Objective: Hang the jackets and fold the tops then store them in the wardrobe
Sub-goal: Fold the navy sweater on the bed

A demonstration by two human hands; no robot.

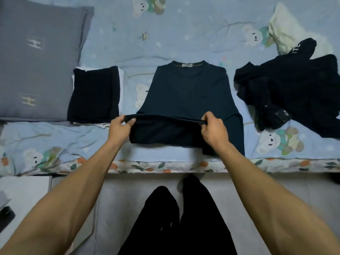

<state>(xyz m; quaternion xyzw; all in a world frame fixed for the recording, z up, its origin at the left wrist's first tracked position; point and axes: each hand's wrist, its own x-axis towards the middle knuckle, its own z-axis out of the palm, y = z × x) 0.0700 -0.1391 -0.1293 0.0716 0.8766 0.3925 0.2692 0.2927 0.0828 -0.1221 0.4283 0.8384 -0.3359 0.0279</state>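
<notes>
both hands pinch the lower hem of the dark navy top [189,92]: the left hand [120,128] holds the left end of the hem between thumb and curled fingers, the right hand [213,130] holds the right end in the same grip. the hem is lifted and turned back over the lower part of the garment. the top lies flat on the bed [184,34], collar away from the person, sides folded in. a folded dark top [94,94] rests to the left, just beside a grey pillow [36,57]. a crumpled black jacket [292,94] lies to the right, apart from the navy top.
</notes>
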